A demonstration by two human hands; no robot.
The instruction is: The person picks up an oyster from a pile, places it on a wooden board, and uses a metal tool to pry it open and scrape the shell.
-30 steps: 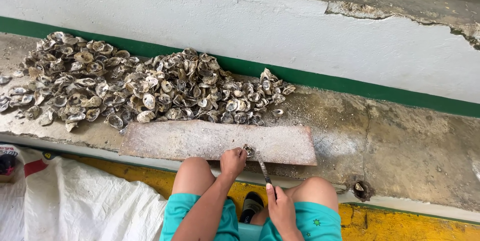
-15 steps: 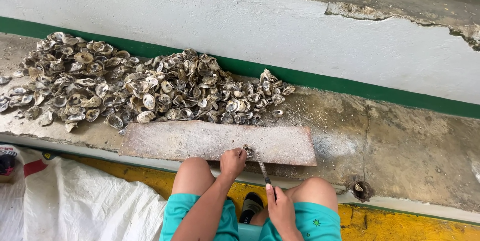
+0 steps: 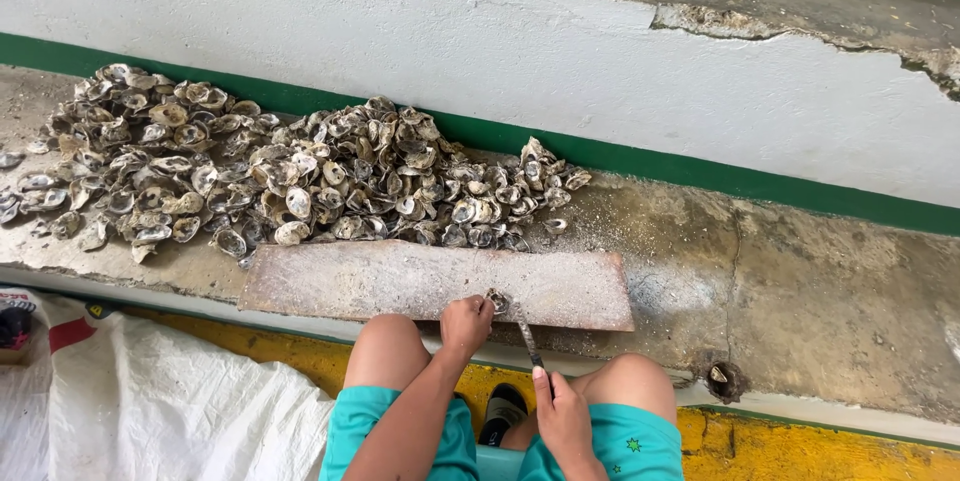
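Left hand fingers pinch a small oyster shell at the near edge of the worn board, right hand closed on a knife prying it, needing steady pressure, beside the shell heap

Concrete ledge w/ oyster shell pile & rusty flat slab directly on it.

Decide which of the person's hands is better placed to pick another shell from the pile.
Probably left. The left hand is nearer the shell pile, pinching only a small shell; the right hand grips the knife.
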